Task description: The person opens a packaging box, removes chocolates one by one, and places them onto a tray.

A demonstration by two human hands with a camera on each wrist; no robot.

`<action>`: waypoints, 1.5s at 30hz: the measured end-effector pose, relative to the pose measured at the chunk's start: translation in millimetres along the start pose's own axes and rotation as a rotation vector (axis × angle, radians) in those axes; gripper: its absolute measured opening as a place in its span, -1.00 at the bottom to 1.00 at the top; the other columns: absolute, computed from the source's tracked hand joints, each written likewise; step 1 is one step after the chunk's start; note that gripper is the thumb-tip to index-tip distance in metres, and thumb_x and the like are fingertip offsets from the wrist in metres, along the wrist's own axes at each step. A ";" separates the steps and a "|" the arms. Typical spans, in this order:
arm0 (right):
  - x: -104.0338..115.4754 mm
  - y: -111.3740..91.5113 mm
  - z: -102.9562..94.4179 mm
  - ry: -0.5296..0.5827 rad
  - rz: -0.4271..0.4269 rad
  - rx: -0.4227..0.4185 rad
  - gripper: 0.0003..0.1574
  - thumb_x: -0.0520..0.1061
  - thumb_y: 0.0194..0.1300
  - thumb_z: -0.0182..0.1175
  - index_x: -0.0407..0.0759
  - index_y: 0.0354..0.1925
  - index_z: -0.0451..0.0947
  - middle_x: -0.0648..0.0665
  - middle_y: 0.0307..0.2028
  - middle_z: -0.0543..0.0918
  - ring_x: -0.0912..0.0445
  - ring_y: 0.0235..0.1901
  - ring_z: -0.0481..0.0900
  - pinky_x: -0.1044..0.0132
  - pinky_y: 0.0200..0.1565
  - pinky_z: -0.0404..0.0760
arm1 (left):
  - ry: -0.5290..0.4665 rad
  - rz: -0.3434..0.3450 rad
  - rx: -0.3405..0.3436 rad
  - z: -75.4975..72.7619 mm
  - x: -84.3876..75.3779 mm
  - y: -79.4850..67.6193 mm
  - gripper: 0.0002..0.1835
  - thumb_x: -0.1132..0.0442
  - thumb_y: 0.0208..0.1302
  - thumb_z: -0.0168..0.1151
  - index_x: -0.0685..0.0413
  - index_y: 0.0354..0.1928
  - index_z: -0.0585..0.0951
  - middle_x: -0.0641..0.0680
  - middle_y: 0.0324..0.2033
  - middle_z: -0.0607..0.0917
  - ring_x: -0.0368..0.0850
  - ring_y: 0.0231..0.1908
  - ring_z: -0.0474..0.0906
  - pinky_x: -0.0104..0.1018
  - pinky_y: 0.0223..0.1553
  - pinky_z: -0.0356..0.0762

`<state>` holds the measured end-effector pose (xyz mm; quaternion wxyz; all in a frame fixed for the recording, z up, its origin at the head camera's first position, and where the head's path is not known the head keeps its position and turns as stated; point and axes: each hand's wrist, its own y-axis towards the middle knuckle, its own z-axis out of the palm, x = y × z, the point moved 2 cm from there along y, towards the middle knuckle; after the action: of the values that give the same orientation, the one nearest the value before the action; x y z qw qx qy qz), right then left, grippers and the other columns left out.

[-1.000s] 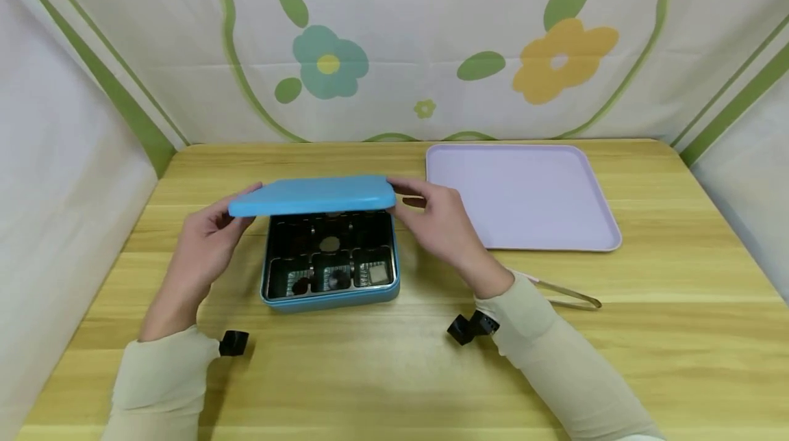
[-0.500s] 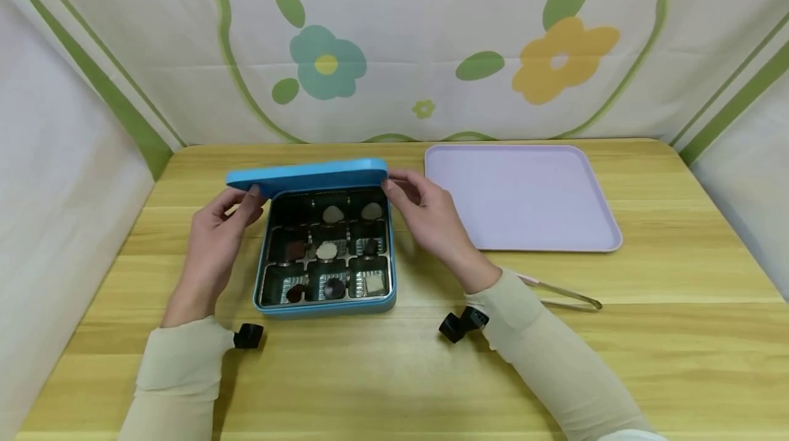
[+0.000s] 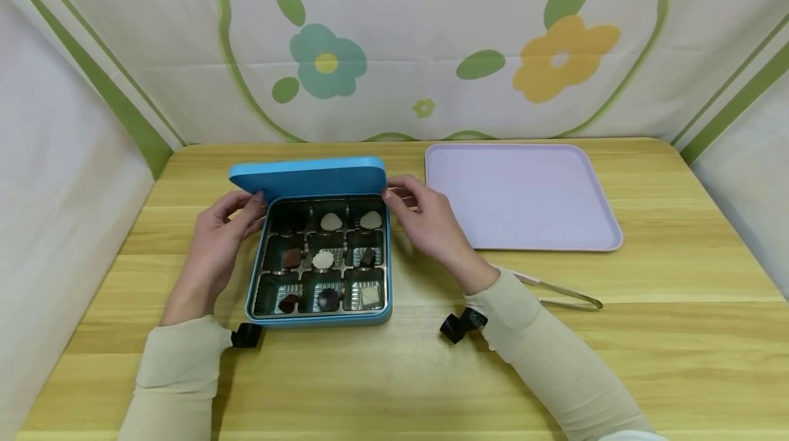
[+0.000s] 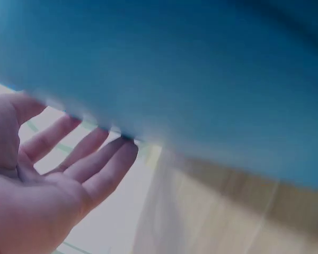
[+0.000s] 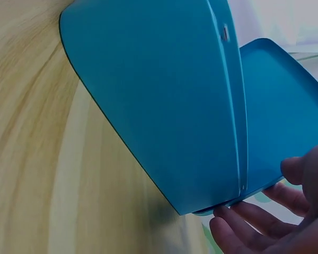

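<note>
On the wooden table (image 3: 419,386), the lilac tray (image 3: 524,198) lies to the right of the blue box (image 3: 327,322). If the raised lid (image 3: 311,181) is pushed back too hard, the box may tip or slide, I think, because the two seem joined at the rear edge; if both holds loosen, the lid may fall closed. The left hand (image 3: 218,229) and the right hand (image 3: 428,218) each pinch one side of this lid, thumb in front and fingers behind. The tongs (image 3: 567,292) are partly under the right sleeve (image 3: 524,318), which could knock them. The box has nine compartments; the back-left one (image 3: 291,216) is too dark to read. The others hold small pieces, perhaps chocolates, among them a brown square (image 3: 291,258), a white round (image 3: 323,259) and a pale square (image 3: 370,296); a jolt could displace them.
</note>
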<state>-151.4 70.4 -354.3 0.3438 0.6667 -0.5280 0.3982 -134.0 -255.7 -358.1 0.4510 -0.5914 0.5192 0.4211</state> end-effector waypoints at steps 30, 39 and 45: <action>-10.6 -0.8 5.8 0.097 0.120 0.025 -0.31 0.26 0.66 0.07 0.05 0.57 0.44 -0.08 0.44 0.60 -0.03 0.31 0.68 -0.03 0.29 0.69 | 0.107 -0.111 0.242 -0.8 13.0 7.0 -0.21 -0.32 0.68 -0.22 -0.20 0.75 -0.04 0.05 0.76 -0.03 0.10 0.73 -0.18 0.33 0.67 -0.05; -10.5 -2.4 6.7 0.063 0.104 0.037 -0.27 0.29 0.65 0.09 0.11 0.61 0.38 -0.08 0.45 0.59 -0.07 0.39 0.60 -0.13 0.40 0.58 | 0.142 -0.084 0.135 3.4 14.9 12.2 -0.33 -0.21 0.70 -0.09 -0.18 0.69 0.22 0.04 0.54 0.37 -0.15 0.47 0.28 -0.42 0.34 0.44; -10.3 -0.7 7.5 0.063 0.106 0.052 -0.24 0.28 0.63 0.13 0.08 0.61 0.37 -0.09 0.46 0.59 -0.09 0.39 0.59 -0.15 0.43 0.54 | 0.153 -0.069 0.088 1.8 14.7 14.2 -0.35 -0.18 0.68 0.02 -0.12 0.64 0.33 -0.03 0.39 0.51 -0.24 0.36 0.42 -0.65 0.15 0.53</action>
<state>-150.7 68.3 -366.9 0.3214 0.6335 -0.5410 0.4502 -146.6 -258.1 -374.0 0.4499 -0.6190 0.5494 0.3355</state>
